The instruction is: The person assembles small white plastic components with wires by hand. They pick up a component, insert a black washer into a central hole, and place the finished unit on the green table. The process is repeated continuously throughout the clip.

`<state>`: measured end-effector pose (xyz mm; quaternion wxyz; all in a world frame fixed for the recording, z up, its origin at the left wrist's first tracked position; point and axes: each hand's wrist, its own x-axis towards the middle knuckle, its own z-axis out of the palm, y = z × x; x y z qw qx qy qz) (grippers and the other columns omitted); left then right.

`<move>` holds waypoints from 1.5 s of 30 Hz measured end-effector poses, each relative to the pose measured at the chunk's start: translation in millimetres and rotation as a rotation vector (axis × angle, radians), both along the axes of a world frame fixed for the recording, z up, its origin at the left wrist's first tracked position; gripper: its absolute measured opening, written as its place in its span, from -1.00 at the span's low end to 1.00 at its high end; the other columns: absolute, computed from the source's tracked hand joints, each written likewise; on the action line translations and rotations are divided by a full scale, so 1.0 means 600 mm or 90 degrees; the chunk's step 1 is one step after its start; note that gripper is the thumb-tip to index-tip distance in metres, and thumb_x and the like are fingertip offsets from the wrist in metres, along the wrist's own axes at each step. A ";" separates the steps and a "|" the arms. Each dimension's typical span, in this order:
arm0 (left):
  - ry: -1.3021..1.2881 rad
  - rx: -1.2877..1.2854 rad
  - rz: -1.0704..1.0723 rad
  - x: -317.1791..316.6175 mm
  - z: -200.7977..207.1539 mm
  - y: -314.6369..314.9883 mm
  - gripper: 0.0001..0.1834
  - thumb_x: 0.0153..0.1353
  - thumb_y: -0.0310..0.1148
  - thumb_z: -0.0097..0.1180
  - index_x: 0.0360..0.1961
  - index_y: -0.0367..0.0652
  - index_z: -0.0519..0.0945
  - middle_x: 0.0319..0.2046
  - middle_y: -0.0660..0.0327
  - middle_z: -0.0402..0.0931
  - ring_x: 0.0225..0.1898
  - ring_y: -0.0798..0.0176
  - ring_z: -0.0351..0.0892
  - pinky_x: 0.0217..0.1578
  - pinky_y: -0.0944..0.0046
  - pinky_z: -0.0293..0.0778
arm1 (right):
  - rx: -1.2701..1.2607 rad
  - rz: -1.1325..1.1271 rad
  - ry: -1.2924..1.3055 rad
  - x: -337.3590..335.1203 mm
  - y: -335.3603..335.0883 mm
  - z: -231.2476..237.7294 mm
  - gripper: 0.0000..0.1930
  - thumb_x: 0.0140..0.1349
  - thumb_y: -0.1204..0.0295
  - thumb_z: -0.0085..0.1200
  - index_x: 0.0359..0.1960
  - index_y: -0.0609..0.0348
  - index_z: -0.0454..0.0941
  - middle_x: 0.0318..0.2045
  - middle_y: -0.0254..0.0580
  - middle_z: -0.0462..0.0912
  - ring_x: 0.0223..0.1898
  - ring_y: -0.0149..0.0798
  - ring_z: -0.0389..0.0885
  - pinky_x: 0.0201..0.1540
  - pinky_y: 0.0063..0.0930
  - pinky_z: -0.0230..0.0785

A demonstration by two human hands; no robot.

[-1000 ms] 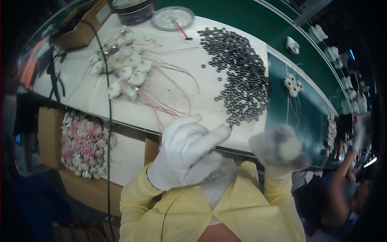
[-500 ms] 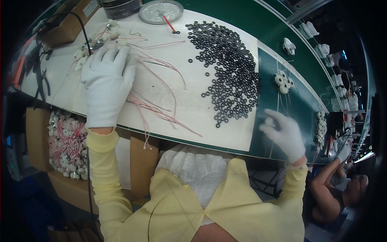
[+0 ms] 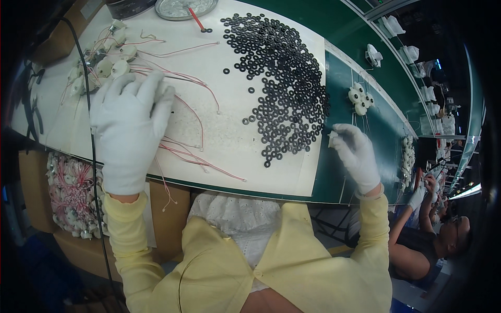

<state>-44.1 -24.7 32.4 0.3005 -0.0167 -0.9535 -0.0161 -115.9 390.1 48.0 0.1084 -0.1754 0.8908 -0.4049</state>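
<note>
My left hand (image 3: 125, 133), in a white glove, is palm down over the near left of the white work surface, fingers curled. Thin red and white wires (image 3: 195, 160) come out from under its thumb side; whatever it grips is hidden under the palm. Just beyond its fingertips lies a heap of cream round parts (image 3: 112, 68) with metal pieces and wires. My right hand (image 3: 357, 156), also gloved, hovers over the green mat with thumb and fingers pinched together. A small whitish bit shows at its fingertips, too small to name. Left of it spread many black rings (image 3: 287, 83).
A red stick (image 3: 197, 20) leans from a round metal dish (image 3: 186, 9). Joined cream parts with black centres (image 3: 360, 98) lie on the green mat. A cardboard box (image 3: 39, 195) of wired parts stands below left. A black cable (image 3: 90, 104) crosses the left side. Another person (image 3: 422, 245) sits at right.
My left hand has drawn back from the heap toward me, and some wires have shifted with it. My right hand's fingers have closed into a pinch. The view has shifted slightly.
</note>
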 end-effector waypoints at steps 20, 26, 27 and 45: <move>0.034 0.033 0.009 0.021 -0.039 0.034 -0.64 0.18 -0.43 0.39 0.03 -0.16 0.67 -0.09 0.24 0.72 0.03 0.02 0.63 0.09 0.02 0.51 | 0.266 0.048 0.167 0.005 -0.056 0.030 -0.73 0.27 0.43 0.29 -0.03 0.26 0.63 -0.38 -0.17 0.79 -0.40 -0.14 0.77 -0.33 -0.33 0.56; 0.059 0.039 0.007 0.019 -0.046 0.032 -0.57 0.11 -0.32 0.44 0.04 -0.04 0.69 -0.23 0.23 0.64 0.00 0.07 0.63 0.12 0.01 0.47 | 0.402 0.154 0.388 0.024 -0.051 0.035 -0.75 0.22 0.30 0.37 -0.15 0.11 0.64 -0.49 -0.28 0.72 -0.53 -0.14 0.65 -0.45 -0.24 0.37; 0.055 0.035 0.008 0.020 -0.046 0.033 -0.57 0.11 -0.32 0.44 0.04 -0.04 0.68 -0.22 0.23 0.64 0.00 0.07 0.63 0.12 0.02 0.47 | 0.417 0.159 0.418 0.027 -0.052 0.032 -0.75 0.22 0.28 0.38 -0.17 0.08 0.64 -0.51 -0.30 0.70 -0.55 -0.16 0.62 -0.46 -0.24 0.33; 0.026 0.034 0.000 0.024 -0.040 0.034 -0.53 0.13 -0.33 0.41 0.10 -0.06 0.65 -0.15 0.22 0.66 0.04 -0.02 0.61 0.16 -0.05 0.45 | 0.434 -0.116 0.405 0.006 0.061 -0.004 -0.78 0.33 0.37 0.23 -0.04 0.12 0.67 -0.39 -0.06 0.75 -0.43 0.00 0.73 -0.38 -0.18 0.51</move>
